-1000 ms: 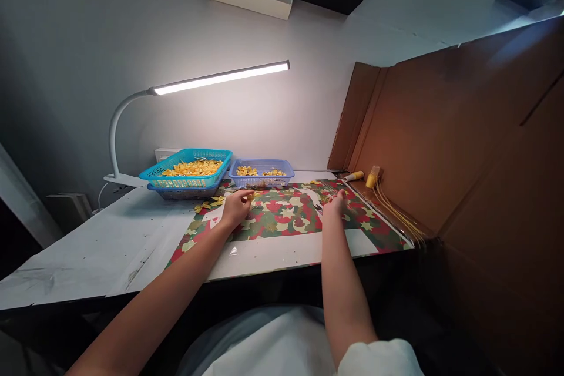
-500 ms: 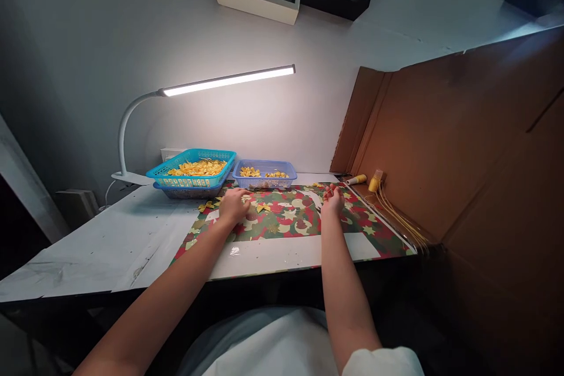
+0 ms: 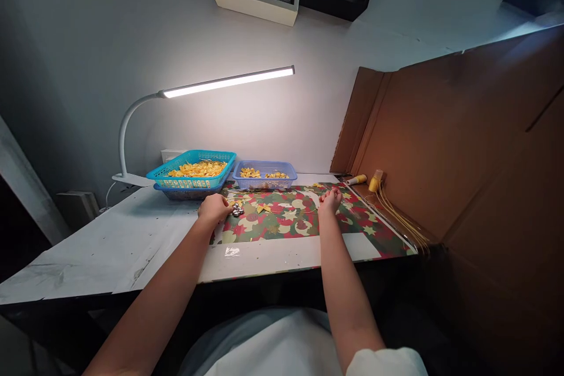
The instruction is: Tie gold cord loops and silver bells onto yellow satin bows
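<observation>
My left hand is at the left edge of the patterned mat, with its fingers curled and closed beside some yellow ribbon bows. What lies in its fingertips is hidden. Just right of it sits a small shiny silver piece. A yellow bow lies flat on the mat between my hands. Toward the right side, my right hand is raised slightly, its fingertips pinched together. A thin pale cord seems to run left from it, though it is faint.
A turquoise basket heaped with yellow bows stands at the back left, stacked on another. Beside it is a blue-violet basket with smaller yellow pieces. A lamp reaches overhead. Cardboard walls the right side, near yellow cords.
My left hand has shifted left over the bows there, and the silver piece now shows beside it. My right hand's fingers have drawn together almost in place.
</observation>
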`<state>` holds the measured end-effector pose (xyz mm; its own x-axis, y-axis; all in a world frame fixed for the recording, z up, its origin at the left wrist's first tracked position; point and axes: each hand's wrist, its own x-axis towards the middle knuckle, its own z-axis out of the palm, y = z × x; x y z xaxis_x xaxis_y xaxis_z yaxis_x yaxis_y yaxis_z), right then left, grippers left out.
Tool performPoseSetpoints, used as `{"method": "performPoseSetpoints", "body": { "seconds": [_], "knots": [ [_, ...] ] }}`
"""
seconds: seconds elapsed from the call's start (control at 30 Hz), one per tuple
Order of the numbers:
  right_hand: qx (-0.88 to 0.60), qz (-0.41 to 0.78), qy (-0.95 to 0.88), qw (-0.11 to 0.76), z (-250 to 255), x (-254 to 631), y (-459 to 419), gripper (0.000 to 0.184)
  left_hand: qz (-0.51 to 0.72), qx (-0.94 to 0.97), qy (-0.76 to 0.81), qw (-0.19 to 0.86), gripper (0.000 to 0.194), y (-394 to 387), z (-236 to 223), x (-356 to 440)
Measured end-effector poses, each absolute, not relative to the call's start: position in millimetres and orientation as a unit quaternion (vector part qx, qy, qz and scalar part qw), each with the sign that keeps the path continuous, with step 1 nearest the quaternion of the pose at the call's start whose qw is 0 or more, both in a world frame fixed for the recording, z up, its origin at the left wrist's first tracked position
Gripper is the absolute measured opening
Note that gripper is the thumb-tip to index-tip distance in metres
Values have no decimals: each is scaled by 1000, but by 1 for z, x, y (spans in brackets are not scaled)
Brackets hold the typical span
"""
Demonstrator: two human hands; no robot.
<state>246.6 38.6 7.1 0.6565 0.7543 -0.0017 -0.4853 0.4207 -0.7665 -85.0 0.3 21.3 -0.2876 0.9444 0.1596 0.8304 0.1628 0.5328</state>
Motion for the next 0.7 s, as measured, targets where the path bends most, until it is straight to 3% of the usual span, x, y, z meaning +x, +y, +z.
{"method": "performPoseSetpoints", "body": {
  "seconds": [0.13, 0.37, 0.43, 0.53, 0.7],
  "knots": [
    [-405, 379, -192, 810, 7, 243, 42, 9, 352, 598, 704, 151, 23, 0, 14, -96],
    [-411, 377, -287, 779, 12, 226, 36, 7, 433, 588, 638, 245, 16, -7, 14, -103],
    [-406, 384, -378, 738, 10, 212, 31, 7, 504, 554, 598, 284, 23, -5, 19, -91],
    [-383, 398, -541, 634, 4, 184, 20, 12, 557, 501, 507, 426, 41, -4, 24, -65],
    [-315, 389, -703, 506, -5, 150, -1, 12, 548, 448, 435, 557, 41, -9, 21, -37]
  ]
}}
